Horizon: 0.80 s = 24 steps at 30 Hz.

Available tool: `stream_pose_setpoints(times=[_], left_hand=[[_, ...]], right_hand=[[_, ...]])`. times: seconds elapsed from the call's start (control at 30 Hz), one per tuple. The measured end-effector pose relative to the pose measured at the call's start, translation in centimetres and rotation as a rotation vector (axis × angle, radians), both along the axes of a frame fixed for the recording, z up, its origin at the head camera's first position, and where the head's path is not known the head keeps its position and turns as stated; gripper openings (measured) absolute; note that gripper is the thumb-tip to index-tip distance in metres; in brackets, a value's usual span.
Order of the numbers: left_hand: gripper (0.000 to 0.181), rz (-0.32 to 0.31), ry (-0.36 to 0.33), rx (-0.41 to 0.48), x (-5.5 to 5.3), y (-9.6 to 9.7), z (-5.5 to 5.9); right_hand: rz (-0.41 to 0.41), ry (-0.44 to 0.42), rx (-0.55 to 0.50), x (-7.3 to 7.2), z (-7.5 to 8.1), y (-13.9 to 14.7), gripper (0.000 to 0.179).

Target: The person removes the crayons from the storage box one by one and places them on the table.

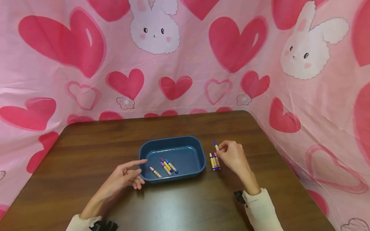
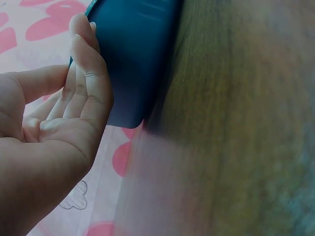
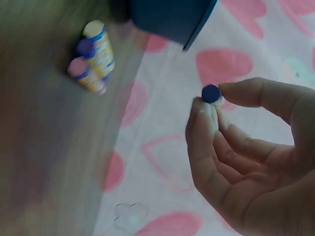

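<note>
A dark blue rectangular tray [image 1: 185, 176] stands on the table with several yellow-wrapped crayons [image 1: 155, 172] lying in it. My left hand [image 1: 127, 175] is at the tray's left end, its index finger stretched over the rim and the thumb at the edge. The other fingers bend loosely by the outer wall. To the right of the tray, my right hand [image 1: 233, 155] pinches a purple-blue crayon [image 3: 211, 93] between thumb and fingertips. Just below that hand, three crayons [image 1: 212, 162] lie side by side, their tips cream, purple and pink in the right wrist view.
The brown wooden table [image 1: 173, 205] has rounded far corners. A pink cloth [image 1: 190, 57] with hearts and rabbit faces hangs behind it and along both sides. Dark straps [image 1: 240, 198] show at the cuffs of both pale sleeves [image 1: 261, 208].
</note>
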<state>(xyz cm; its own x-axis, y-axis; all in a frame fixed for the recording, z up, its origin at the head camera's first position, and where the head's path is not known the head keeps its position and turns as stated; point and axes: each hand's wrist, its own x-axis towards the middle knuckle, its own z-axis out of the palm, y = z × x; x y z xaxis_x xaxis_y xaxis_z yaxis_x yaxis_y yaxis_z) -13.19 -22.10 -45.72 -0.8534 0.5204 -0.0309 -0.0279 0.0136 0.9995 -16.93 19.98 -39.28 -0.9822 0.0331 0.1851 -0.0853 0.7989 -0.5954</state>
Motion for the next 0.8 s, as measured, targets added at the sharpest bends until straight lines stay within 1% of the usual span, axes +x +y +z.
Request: stream_pose_setpoints(times=[0.1,0.2,0.33,0.43,0.6,0.8], left_hand=[[0.050,0.000,0.002,0.002,-0.1,0.1,0.0],[0.050,-0.003,-0.003,0.001,-0.2,0.1,0.0],[0.050,0.000,-0.008,0.004,-0.1,0.1,0.1],[0.050,0.002,-0.006,0.006,0.0,0.0,0.2],[0.050,0.006,-0.010,-0.014,0.0,0.0,0.3],[0.051,0.001,-0.023,-0.014,-0.1,0.2,0.2]], right_hand=[[-0.004,-0.070,-0.009,-0.4,-0.7,1.2,0.008],[-0.002,-0.143,-0.043,-0.6,-1.4,2.0,0.009],[0.034,-0.228,-0.112,-0.8,-2.2,2.4,0.006],[0.068,-0.277,-0.136,-1.0,-2.7,2.6,0.008],[0.089,-0.331,-0.150,-1.3,-3.5,2.5,0.011],[0.065,-0.353,-0.113,-1.3,-3.8,2.3,0.007]])
